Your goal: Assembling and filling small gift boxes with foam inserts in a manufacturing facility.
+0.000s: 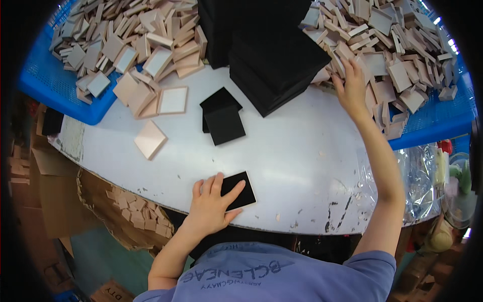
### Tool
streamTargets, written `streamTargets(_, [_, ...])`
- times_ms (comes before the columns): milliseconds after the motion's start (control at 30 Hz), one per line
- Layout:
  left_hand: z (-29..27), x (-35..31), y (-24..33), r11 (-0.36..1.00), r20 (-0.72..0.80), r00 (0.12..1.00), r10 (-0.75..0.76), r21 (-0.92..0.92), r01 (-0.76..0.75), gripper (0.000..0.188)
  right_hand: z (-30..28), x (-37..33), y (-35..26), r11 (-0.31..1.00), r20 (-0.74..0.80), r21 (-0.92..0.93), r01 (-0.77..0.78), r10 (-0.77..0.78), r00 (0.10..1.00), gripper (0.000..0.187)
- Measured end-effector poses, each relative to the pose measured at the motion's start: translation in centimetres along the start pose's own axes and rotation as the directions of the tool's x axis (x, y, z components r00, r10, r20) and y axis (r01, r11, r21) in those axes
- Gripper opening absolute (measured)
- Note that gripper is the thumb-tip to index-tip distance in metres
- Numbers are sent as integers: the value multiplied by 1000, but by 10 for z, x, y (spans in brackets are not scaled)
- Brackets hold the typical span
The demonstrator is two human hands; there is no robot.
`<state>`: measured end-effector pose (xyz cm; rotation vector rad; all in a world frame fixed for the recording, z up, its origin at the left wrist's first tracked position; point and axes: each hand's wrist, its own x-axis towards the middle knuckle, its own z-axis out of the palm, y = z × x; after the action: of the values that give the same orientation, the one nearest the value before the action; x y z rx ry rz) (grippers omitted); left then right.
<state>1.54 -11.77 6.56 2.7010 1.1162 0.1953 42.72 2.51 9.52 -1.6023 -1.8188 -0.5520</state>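
Note:
Near the table's front edge, my left hand (211,204) holds a shallow square pale-pink box part with a black pad (246,191) covering its face. The index finger lies across the black face and the thumb sits by the lower edge. My right hand (352,93) is stretched out to the heap of pink box parts (397,75) at the far right, its fingers spread at the heap's edge. Between the hands and the stacks lie a few loose black square pads (225,126). One pink box part (150,139) rests alone to their left.
Tall stacks of black sheets (282,60) stand at the back middle. A blue basket (93,113) heaped with pink box parts is at the left, another blue basket (427,128) at the right. Clear plastic bags (420,176) lie at the right edge. Below left, a carton (100,201) holds more parts.

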Motion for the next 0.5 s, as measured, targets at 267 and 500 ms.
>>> streamTargets(267, [-25, 18, 19, 993, 171, 984, -53, 112, 34, 75, 66, 115, 20, 903, 256, -428, 41, 77, 964, 65])
streamTargets(500, [-32, 35, 27, 988, 219, 966, -137, 101, 117, 89, 71, 119, 54, 957, 527, -251, -149, 264, 808, 71])
